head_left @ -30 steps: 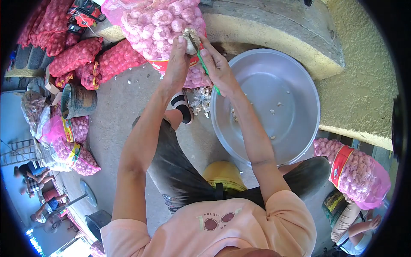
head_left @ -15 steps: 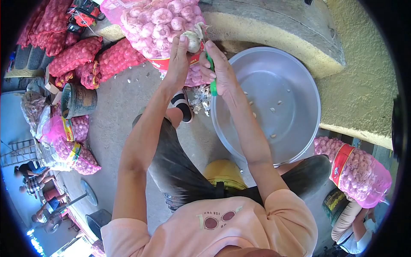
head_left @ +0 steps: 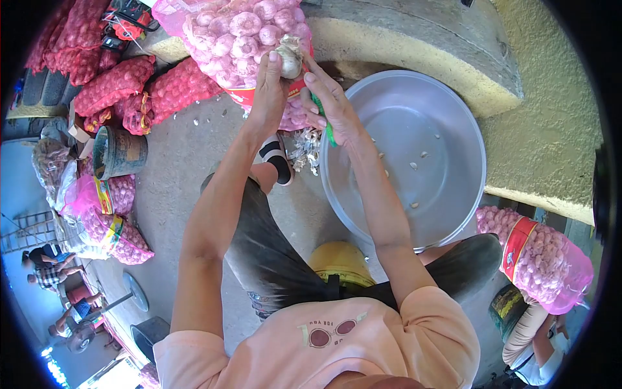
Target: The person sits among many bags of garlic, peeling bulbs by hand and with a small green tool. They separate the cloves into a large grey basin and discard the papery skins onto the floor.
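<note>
At the top centre my left hand [head_left: 269, 91] grips a whitish garlic bulb [head_left: 290, 63], its dry top pointing up. My right hand [head_left: 332, 107] is wrapped round a green-handled tool [head_left: 322, 117] and its fingertips are close to the bulb's right side. The tool's working end is hidden. Just behind the hands stands a net sack of garlic [head_left: 243, 39]. A wide grey basin [head_left: 447, 110] lies right of my right hand, with several loose cloves [head_left: 413, 166] in it.
Garlic skins [head_left: 304, 150] lie on the floor by my foot. A yellow bucket [head_left: 340, 262] is between my legs. Red net sacks [head_left: 116, 84] and a dark bucket [head_left: 120, 152] are at left. A seated person [head_left: 541, 343] and another garlic sack [head_left: 538, 259] are at lower right.
The bulb has turned so its dry top points up instead of to the right. The green handle has tilted and shifted slightly in my right hand.
</note>
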`<state>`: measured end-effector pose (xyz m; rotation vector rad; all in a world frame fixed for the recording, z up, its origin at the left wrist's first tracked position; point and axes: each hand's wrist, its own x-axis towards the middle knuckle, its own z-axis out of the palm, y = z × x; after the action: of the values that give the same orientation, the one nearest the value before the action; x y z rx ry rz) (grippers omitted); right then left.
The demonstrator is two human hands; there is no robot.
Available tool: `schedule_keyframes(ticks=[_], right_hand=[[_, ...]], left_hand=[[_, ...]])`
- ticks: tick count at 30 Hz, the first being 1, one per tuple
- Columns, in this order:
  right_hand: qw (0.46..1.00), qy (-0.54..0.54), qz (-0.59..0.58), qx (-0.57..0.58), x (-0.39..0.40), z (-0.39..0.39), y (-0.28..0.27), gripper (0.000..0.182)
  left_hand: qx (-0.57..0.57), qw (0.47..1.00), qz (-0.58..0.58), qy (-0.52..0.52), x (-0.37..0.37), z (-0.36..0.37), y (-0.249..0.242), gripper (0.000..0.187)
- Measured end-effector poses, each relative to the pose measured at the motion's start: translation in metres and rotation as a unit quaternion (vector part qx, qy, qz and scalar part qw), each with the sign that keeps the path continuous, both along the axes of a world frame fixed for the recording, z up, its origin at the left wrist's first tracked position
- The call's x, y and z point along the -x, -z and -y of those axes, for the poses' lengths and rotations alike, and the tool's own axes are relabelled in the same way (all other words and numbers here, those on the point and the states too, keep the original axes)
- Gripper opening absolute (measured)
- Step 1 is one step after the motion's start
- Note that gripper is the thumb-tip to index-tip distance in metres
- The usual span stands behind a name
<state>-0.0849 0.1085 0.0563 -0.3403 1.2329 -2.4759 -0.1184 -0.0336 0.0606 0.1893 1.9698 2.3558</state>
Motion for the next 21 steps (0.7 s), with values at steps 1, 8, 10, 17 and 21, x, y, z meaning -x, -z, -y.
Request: schedule_keyframes(ticks=[1, 8, 10, 17, 21], right_hand=[[0.999, -0.029, 0.008, 0.014, 0.001, -0.002, 0.001, 0.060], [1.000, 0.011, -0.013, -0.023, 0.005, 0.003, 0.003, 0.060], [0.999, 0.019, -0.014, -0.023, 0.006, 0.006, 0.003, 0.060], [0.999, 0.024, -0.027, -0.018, 0.017, 0.018, 0.009, 0.063], [0.990, 0.063, -0.102, -0.072, 0.016, 0.019, 0.016, 0.059]], left_hand=[[-0.008, 1.000, 0.000, 0.008, 0.001, 0.000, 0.000, 0.056], [-0.017, 1.000, -0.001, -0.001, 0.002, -0.003, -0.003, 0.058], [-0.012, 1.000, -0.005, -0.018, 0.001, -0.003, -0.004, 0.056], [0.012, 0.996, 0.005, -0.083, 0.004, 0.006, -0.003, 0.048], [0.071, 0.993, -0.026, -0.087, -0.001, 0.004, -0.007, 0.047]])
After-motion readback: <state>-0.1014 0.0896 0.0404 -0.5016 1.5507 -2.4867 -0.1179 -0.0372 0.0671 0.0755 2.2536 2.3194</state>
